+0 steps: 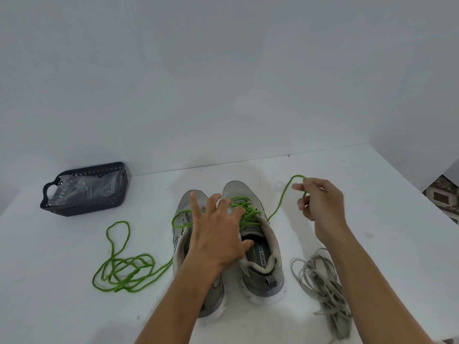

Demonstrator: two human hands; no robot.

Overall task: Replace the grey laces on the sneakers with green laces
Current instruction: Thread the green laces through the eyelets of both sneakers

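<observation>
Running up from the eyelets of the right-hand sneaker (pixel 258 247), the green lace (pixel 280 202) rises on a slant to the person's right hand (pixel 320 202), whose curled fingers pinch a small loop of it above the white table (pixel 372 219). That sneaker stands heel toward the person and toe toward the wall, its long axis running away from the body, and green crossings already fill its upper rows. The left hand (pixel 218 232) lies spread across both shoes, fingers straight and splayed, fingertips over the crossings and the thumb at the mouth of the right-hand shoe, pressing rather than gripping. So the free end lies up and to the right of the shoe, and the right hand, already holding it, is the one placed to draw it taut or feed it through, while the left steadies the shoe; that reads as the step in hand. The left-hand sneaker (pixel 191 219) sits just beside its partner, partly under the left forearm, with a second green lace (pixel 121 271) trailing from it into a loose tangle on the table to the left. The removed grey laces (pixel 320 276) lie heaped to the right, partly hidden by the right forearm. Well apart at the back left stands a dark perforated basket (pixel 82 209) holding clear plastic. Pale bare walls close the corner behind.
</observation>
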